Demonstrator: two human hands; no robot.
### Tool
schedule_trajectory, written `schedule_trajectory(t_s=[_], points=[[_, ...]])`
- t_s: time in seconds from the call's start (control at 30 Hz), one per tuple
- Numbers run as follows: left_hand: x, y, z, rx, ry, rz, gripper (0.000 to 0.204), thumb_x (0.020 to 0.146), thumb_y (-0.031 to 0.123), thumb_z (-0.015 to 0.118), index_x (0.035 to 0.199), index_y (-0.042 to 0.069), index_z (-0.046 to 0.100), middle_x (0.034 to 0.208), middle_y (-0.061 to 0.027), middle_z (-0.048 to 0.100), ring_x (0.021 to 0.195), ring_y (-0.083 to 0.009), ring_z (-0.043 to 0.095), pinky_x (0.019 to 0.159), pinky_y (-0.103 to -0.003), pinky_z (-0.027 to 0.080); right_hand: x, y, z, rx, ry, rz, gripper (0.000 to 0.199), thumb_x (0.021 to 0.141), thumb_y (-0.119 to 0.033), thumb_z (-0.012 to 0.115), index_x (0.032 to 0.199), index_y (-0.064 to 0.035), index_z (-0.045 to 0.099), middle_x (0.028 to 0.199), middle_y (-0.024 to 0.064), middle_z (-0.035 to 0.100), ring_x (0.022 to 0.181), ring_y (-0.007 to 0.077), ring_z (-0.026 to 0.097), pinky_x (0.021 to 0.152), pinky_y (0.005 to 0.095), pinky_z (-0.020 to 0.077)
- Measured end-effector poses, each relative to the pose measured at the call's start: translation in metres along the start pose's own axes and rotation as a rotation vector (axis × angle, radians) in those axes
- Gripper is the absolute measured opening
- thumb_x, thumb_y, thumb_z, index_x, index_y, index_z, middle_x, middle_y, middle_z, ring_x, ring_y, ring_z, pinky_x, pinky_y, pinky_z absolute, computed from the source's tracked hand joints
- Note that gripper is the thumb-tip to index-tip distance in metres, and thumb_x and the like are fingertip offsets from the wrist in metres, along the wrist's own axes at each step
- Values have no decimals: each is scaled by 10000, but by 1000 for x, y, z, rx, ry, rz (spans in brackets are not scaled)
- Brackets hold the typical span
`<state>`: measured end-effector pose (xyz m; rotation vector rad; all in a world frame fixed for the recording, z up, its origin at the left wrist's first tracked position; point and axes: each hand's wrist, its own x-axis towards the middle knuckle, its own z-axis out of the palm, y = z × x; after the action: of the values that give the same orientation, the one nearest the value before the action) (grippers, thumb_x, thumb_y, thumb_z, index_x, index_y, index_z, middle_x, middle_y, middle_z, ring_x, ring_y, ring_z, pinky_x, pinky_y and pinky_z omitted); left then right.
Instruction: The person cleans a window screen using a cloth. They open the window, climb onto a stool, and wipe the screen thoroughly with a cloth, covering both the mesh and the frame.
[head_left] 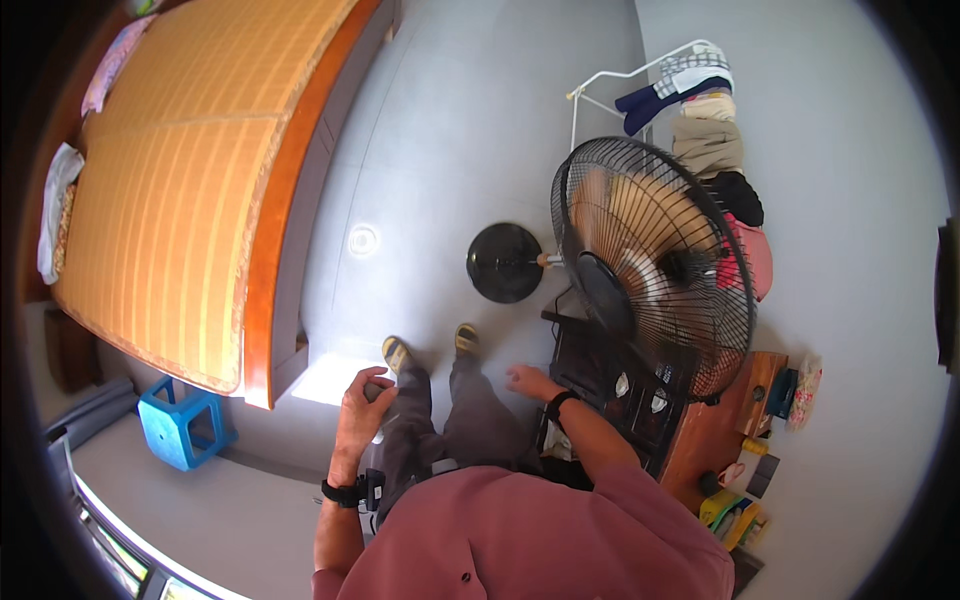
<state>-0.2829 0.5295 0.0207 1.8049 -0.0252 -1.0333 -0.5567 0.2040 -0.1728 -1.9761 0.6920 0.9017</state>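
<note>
Beside the wide wooden bed with a woven yellow bamboo mat (190,180), on grey floor tiles (440,130), stands a black pedestal fan with a round wire cage and pale blades (650,265); its round black base disc (505,262) sits on the floor just past the person's sandalled feet. Blades look blurred (probably spinning, though hard to be sure). Fan is upright and assembled; nothing about it looks half done, and neither hand is on it.

White clothes rack hung with folded garments (700,120) stands behind the fan. Dark low wooden surface (715,430) under the cage carries small bottles and packets, too small to identify. Blue plastic stool (185,422) sits by the bed corner, nothing on it. No open container shows contents.

Right hand (527,380) hangs loosely half-open near the fan's stem side, holding nothing, black wristband on. Left hand (365,400) is curled around a small grey object against the thigh; what it is cannot be told.
</note>
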Motion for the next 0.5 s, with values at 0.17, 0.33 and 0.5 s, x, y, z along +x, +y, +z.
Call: schedule_trajectory(t_s=[0.17, 0.33, 0.5], points=[[-3, -5, -28, 57, 21, 84, 439, 847, 109, 770, 1259, 51, 629, 1016, -76, 728, 892, -170, 669, 830, -331, 562, -2, -23, -9, 42, 170, -53, 443, 867, -277, 732, 1214, -7, 685, 1080, 182, 745, 1006, 358, 705, 893, 433, 551], [-22, -9, -53, 139, 87, 151, 531, 795, 75, 775, 1299, 63, 609, 1085, -98, 717, 978, -219, 667, 894, -358, 553, 16, -31, -23, 71, 319, -112, 431, 856, -291, 735, 1190, -21, 700, 1039, 171, 757, 967, 343, 721, 869, 422, 561], [-42, -27, -70, 251, 289, 203, 730, 739, 59, 797, 1415, 88, 523, 1204, -148, 658, 1057, -265, 648, 942, -384, 540, 43, -35, -7, 6, 229, -81, 402, 842, -293, 714, 1148, -32, 727, 1138, 198, 733, 1094, 385, 678, 969, 443, 534]])
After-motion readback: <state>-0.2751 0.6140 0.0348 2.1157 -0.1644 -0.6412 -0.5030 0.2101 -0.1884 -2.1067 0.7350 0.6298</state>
